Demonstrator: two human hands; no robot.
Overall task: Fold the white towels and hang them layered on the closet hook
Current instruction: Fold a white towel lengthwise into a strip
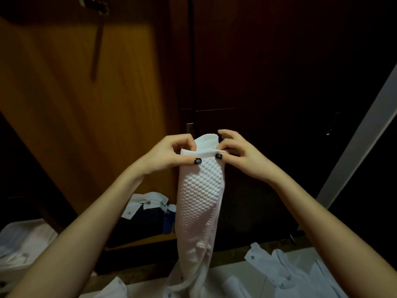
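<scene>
Towel (199,190): white, textured, hanging upright
Left hand (169,153): fingers pinching top edge
Right hand (240,153): fingers pinching top edge

An orange-brown wooden closet door (75,93) stands open on the left, catching warm light, while the room around it is dim. Beside it, dark brown wooden closet panels (279,61) fill the middle and right, almost black. A pale grey slanted strip (361,130), perhaps a frame edge, crosses the right side. Below runs a speckled brown floor strip (231,255).
</scene>
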